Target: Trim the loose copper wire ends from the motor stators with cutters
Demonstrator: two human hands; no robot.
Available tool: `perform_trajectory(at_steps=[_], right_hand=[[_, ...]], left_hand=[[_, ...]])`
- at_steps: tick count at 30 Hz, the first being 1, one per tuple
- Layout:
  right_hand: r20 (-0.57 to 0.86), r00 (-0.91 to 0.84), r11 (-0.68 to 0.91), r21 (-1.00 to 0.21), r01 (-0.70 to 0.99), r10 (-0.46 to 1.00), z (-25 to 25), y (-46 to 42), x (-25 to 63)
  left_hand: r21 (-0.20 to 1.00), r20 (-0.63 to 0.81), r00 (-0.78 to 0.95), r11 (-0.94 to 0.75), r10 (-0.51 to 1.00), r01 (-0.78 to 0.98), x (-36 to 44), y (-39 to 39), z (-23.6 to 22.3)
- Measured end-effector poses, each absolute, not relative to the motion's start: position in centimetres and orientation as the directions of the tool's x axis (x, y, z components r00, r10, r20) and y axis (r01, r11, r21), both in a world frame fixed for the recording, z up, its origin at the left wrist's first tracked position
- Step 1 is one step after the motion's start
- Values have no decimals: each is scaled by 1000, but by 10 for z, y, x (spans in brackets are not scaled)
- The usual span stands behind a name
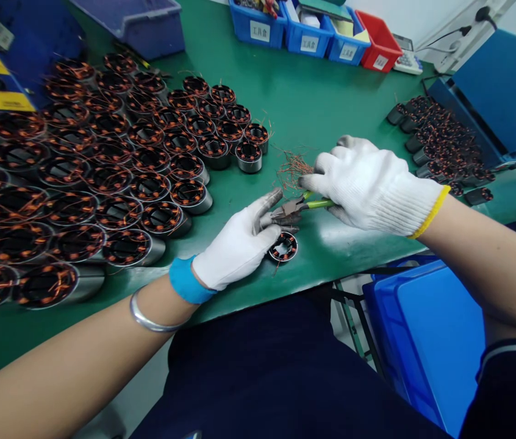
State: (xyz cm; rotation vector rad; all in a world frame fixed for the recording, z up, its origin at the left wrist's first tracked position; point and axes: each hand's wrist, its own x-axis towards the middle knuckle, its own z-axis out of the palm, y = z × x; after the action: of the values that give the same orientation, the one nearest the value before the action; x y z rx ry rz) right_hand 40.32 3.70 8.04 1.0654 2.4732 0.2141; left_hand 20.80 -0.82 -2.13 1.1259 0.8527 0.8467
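Two gloved hands work at the near edge of a green table [313, 97]. The left hand [240, 244], in a white glove w/ blue cuff, rests on the mat w/ fingers curled around a small wound stator [283, 247], a metal ring w/ copper coils, open end up. The stator sits just under and right of the fingertips, touching them. The index finger points out toward the cutter tip.

The right hand [370, 183], in a white knit glove w/ yellow cuff, is closed around the green handles of a pair of side cutters [295, 207]. The cutter's metal head lies just above the stator, btwn the two hands.

A small heap of copper wire offcuts [291, 167] lies just beyond the right fingers.

To the left, dozens of similar stators [116, 164] stand in packed rows. More lie at far right [445, 143] beside a blue box. Blue and red parts bins [313, 30] line the far edge. A blue crate [427, 341] sits below the table at right.
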Motion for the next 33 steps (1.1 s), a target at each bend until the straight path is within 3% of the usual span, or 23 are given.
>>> perform_trajectory(at_steps=[5, 10, 19, 22, 25, 27, 29, 31, 33], right_hand=[[-300, -639, 705, 253, 663, 709, 80, 38, 403], [-321, -614, 691, 276, 667, 721, 77, 35, 402], [-267, -472, 538, 305, 785, 840, 78, 23, 415], [-226, -358, 416, 322, 850, 906, 60, 4, 447], [-225, -243, 303, 293, 907, 944, 31, -17, 483], [-142, -243, 272, 250, 929, 960, 16, -28, 496], [24, -322, 313, 174, 933, 946, 7, -35, 491], [171, -460, 451, 88, 888, 871, 4, -38, 469], [205, -619, 627, 31, 778, 758, 4, -39, 434]], left_hand=[[976, -116, 422, 181, 899, -119, 207, -7, -22], [965, -136, 422, 216, 896, -146, 208, -8, -21], [940, -188, 421, 287, 887, -184, 206, -8, -21], [950, -159, 297, 227, 942, -214, 202, -8, -20], [984, -17, 137, 41, 990, -173, 198, -8, -17], [990, 128, 62, -123, 990, -73, 193, -9, -14], [955, 260, 41, -263, 965, 137, 186, -9, -10], [849, 329, 68, -327, 942, 416, 179, -8, -2], [696, 321, 91, -300, 943, 652, 173, -5, 8]])
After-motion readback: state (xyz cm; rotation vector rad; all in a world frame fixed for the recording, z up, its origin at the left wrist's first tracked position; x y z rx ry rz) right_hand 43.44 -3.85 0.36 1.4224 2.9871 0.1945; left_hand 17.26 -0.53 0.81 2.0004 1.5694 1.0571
